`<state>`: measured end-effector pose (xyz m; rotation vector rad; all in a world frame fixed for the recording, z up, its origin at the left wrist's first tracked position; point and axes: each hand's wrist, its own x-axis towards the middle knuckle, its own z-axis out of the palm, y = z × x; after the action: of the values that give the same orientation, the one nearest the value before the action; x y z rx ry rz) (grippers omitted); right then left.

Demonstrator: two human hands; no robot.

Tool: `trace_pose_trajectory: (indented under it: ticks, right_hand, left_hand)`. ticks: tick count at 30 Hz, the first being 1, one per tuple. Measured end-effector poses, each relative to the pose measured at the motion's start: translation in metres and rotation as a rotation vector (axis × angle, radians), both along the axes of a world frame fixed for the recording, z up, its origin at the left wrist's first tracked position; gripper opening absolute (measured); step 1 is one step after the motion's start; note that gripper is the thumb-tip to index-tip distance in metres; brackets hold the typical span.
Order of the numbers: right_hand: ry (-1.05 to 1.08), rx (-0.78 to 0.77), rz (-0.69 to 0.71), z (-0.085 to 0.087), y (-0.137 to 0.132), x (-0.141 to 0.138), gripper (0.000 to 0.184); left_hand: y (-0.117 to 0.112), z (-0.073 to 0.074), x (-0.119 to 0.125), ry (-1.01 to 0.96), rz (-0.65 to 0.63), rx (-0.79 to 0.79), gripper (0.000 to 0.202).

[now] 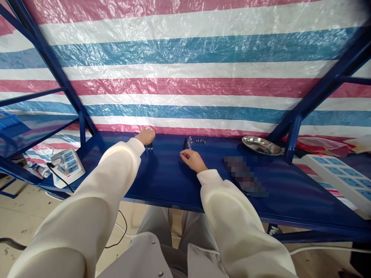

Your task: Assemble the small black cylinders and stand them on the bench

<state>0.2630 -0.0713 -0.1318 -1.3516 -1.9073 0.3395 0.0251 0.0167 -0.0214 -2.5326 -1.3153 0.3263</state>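
My left hand is at the back of the blue table, closed, with its fingers curled. What it holds, if anything, I cannot make out. Just below it lie several short black sticks with pale bands, like pen parts, side by side. My right hand hovers at the middle, thumb and fingertips pinched together; anything between them is too small to name. Beyond its fingertips lie some black tube-like pieces and, beside them, clear plastic pieces. Several small shiny metal parts rest to their right.
A round metal dish stands at the back right. Nearer lies a blurred-out dark flat object. White power strips sit at the left and the right. Blue frame posts and a striped sheet bound the table.
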Motion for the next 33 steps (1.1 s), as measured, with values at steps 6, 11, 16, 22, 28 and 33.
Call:
trace_pose_trajectory:
  ticks: [6, 11, 16, 22, 28, 33]
  right_hand:
    - [0.011, 0.007, 0.001, 0.0003, -0.0003, 0.0, 0.017]
    - [0.008, 0.01, 0.001, 0.0008, -0.0003, -0.0002, 0.017]
    - [0.005, -0.002, -0.001, 0.0016, -0.0006, -0.0004, 0.016]
    - [0.004, -0.006, -0.013, 0.0027, -0.0008, 0.0, 0.017]
    - [-0.007, -0.017, -0.025, 0.005, -0.0018, -0.0006, 0.016]
    - [-0.051, -0.049, -0.053, 0.0056, -0.0024, -0.0004, 0.018]
  left_hand:
    - [0.002, -0.0014, -0.0003, -0.037, -0.008, -0.014, 0.019]
    - [0.0008, -0.0003, 0.0016, -0.072, -0.014, -0.038, 0.018]
    - [-0.0002, 0.0004, 0.004, -0.091, -0.005, -0.062, 0.017]
    - [-0.0012, 0.001, 0.0039, -0.138, 0.017, -0.077, 0.014]
    - [-0.0038, 0.0023, 0.0044, -0.091, 0.038, -0.083, 0.017]
    - [-0.0039, 0.0034, 0.0036, -0.1, 0.051, -0.112, 0.015]
